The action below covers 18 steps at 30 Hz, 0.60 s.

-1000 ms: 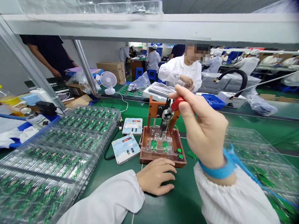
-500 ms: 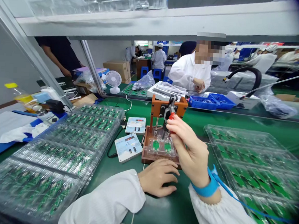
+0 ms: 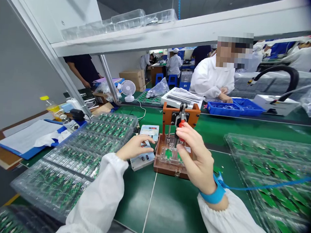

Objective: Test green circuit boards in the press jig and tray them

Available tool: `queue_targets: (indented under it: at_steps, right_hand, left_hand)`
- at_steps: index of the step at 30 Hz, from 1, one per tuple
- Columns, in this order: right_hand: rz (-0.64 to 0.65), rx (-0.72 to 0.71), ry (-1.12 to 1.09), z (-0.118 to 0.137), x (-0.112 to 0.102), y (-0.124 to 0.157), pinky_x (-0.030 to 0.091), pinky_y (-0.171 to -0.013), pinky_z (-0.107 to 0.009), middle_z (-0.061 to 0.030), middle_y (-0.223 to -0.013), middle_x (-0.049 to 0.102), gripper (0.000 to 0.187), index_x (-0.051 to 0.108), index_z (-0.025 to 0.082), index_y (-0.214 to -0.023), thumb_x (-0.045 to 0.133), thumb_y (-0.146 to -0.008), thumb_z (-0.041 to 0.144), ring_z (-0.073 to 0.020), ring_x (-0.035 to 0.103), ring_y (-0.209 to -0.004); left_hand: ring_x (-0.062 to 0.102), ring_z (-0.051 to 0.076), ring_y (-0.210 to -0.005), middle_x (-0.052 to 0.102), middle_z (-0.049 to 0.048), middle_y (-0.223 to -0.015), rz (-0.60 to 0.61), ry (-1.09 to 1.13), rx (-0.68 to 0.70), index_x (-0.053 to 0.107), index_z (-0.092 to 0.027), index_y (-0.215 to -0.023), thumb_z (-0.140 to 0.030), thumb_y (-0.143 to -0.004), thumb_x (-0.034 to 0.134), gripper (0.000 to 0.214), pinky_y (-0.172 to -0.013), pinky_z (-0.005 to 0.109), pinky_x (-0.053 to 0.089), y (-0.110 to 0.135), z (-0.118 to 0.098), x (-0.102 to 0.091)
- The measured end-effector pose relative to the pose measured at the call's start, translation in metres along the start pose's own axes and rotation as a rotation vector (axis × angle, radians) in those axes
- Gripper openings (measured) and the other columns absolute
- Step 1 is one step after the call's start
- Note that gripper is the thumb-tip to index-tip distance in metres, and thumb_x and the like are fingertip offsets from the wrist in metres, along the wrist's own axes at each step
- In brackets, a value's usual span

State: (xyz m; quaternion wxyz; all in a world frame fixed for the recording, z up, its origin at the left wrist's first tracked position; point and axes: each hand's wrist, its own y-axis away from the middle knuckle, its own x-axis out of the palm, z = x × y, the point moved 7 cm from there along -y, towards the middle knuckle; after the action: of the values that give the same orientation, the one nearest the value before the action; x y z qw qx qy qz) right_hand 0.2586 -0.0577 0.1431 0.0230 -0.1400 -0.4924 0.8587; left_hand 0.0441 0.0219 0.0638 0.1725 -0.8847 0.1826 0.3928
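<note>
My right hand (image 3: 195,156) is shut on the red handle of a toggle clamp (image 3: 181,124), which is mounted on a test jig with orange uprights (image 3: 180,114) and a brown base (image 3: 167,169). Green circuit boards (image 3: 169,154) sit in the jig's clear holder, partly hidden by my fingers. My left hand (image 3: 134,147) lies open over a white digital meter box (image 3: 142,159), holding nothing. A second meter box (image 3: 149,132) stands just behind it. A blue wrist strap (image 3: 212,193) circles my right wrist.
Clear trays of green boards lie to the left (image 3: 89,147) and right (image 3: 271,170) of the jig. Beyond stand a white comb-like rack (image 3: 182,97) and blue bins (image 3: 225,109). A co-worker in white (image 3: 213,78) sits across the bench, under a shelf (image 3: 150,38).
My left hand has moved from the mat in front of the jig to the left, over the meter box. My right hand stays on the red handle. The whole view has swung and tilted.
</note>
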Motion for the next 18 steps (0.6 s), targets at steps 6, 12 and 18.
queue_targets:
  at_steps: [6, 12, 18]
  right_hand:
    - [0.073, -0.037, 0.004, 0.003, -0.001, -0.005, 0.046, -0.119, -0.051, -0.0019, -0.141, 0.063, 0.053, 0.056, 0.034, -0.142, 0.057, -0.096, 0.007, -0.0263, 0.049, -0.144]
    - [0.037, -0.03, -0.01, 0.003, -0.001, -0.003, 0.045, -0.119, -0.048, -0.0003, -0.141, 0.063, 0.054, 0.056, 0.035, -0.142, 0.057, -0.095, 0.006, -0.0246, 0.049, -0.143]
    - [0.028, -0.022, -0.021, 0.003, 0.0, -0.003, 0.046, -0.118, -0.048, -0.0012, -0.14, 0.063, 0.053, 0.057, 0.034, -0.14, 0.057, -0.095, 0.007, -0.0255, 0.05, -0.143]
  left_hand:
    - [-0.001, 0.042, -0.157, 0.006, 0.0132, -0.172, 0.437, -0.532, -0.3, 0.036, -0.021, -0.159, -0.051, -0.067, 0.089, 0.11, -0.127, 0.054, 0.015, -0.026, 0.072, 0.023]
    - [-0.002, 0.042, -0.157, 0.003, 0.0129, -0.172, 0.574, -0.591, -0.292, 0.024, -0.021, -0.163, -0.066, -0.062, 0.085, 0.126, -0.126, 0.054, 0.014, -0.034, 0.081, 0.031]
    - [-0.007, 0.046, -0.156, 0.0, 0.0118, -0.172, 0.602, -0.606, -0.291, 0.022, -0.024, -0.164, -0.077, -0.06, 0.078, 0.129, -0.124, 0.061, 0.014, -0.036, 0.086, 0.034]
